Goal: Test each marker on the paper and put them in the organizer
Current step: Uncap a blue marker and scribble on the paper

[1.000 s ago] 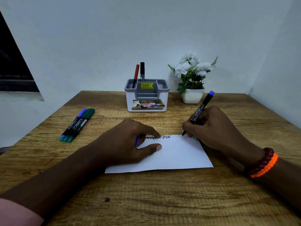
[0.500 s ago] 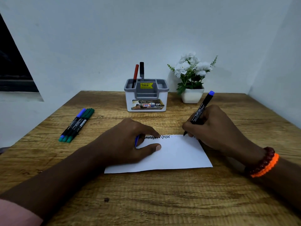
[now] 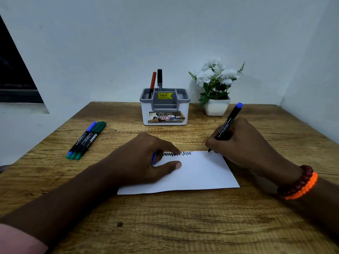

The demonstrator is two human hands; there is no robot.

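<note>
Right hand (image 3: 244, 143) grips the marker (image 3: 226, 125), tip on the paper (image 3: 198, 173) at centre; left hand (image 3: 145, 160), closed around the cap (image 3: 153, 158), pins the sheet. Light, steady strokes should suit.

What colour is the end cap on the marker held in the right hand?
Blue. The marker in the right hand has a blue end, clearest in the head view.

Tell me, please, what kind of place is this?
Probably a small desk in a room corner at home or in an office: a wooden table against plain white walls, a desk organizer with markers, and a potted white flower.
</note>
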